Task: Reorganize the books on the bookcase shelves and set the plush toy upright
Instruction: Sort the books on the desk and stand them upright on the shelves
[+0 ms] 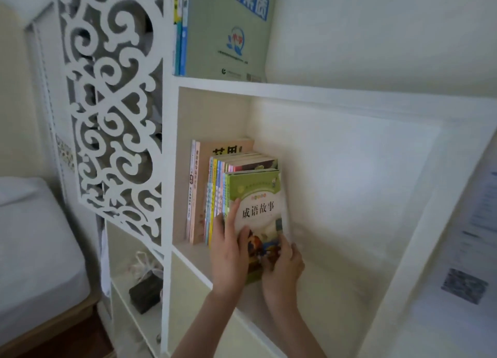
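1. Head view is looking into a white bookcase, where both hands are meeting on a green book in the middle shelf compartment
2. Left hand is gripping the green book along its spine edge, with the fingers lying up the left side and the thumb pressing on the front cover
3. Right hand is holding the book's lower right corner, with its fingers curling over the cover
4. Green book is standing upright with its cover facing right, touching the right end of a row of books; the hands are hiding its bottom edge, so whether it is resting on the shelf cannot be told
5. Row of books is standing upright at the left side of the compartment, with the tallest volumes farthest left
6. On the shelf above, a large pale green book is standing with thin blue spines just to its left
7. Left of the compartment a white fretwork panel is covering the side; below it a dark box is sitting on a lower shelf, and a bed is lying further left
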A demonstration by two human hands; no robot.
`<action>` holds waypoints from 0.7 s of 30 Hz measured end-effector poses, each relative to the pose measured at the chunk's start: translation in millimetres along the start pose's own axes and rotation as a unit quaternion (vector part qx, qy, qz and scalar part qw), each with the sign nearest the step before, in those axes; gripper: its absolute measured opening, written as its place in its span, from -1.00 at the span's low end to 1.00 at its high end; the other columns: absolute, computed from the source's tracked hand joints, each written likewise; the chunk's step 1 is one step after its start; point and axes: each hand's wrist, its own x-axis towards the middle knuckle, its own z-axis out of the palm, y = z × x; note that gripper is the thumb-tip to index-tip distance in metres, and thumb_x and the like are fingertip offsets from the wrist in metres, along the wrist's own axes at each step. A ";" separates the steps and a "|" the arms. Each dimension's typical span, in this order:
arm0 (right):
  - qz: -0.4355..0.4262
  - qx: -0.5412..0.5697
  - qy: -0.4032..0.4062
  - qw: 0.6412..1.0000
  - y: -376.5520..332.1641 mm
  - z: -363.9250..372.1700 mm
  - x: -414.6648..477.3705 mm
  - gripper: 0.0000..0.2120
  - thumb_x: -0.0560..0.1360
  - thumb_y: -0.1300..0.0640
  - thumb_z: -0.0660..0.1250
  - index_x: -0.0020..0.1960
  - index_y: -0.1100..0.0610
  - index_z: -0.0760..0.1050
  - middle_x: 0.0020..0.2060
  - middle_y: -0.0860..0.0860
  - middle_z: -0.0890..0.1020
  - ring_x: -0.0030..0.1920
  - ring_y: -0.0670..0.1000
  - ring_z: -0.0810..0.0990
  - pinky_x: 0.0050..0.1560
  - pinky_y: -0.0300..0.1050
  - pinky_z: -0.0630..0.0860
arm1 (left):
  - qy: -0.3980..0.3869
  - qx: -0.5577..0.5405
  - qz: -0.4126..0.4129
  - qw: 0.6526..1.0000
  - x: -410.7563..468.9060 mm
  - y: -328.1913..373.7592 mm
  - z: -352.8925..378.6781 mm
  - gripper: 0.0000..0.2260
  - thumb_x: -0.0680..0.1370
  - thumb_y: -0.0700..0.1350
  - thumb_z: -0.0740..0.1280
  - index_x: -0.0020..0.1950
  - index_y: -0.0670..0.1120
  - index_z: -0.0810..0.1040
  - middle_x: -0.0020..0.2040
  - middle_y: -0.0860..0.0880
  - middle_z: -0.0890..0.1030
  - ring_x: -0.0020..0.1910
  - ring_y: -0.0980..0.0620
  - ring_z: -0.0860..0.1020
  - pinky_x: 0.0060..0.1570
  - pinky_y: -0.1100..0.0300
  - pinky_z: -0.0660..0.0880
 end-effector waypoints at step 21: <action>0.009 -0.113 -0.072 0.991 -8.9 17.1 17.8 -0.35 0.58 0.09 0.20 0.56 0.05 -0.04 0.47 0.05 0.25 0.32 0.15 0.36 0.35 -0.08 0.23 | -0.057 0.184 0.027 0.981 27.1 -20.2 22.8 -0.12 0.52 0.01 0.35 0.53 -0.04 -0.28 0.55 -0.13 -0.14 0.54 -0.08 -0.14 0.45 -0.22 -0.01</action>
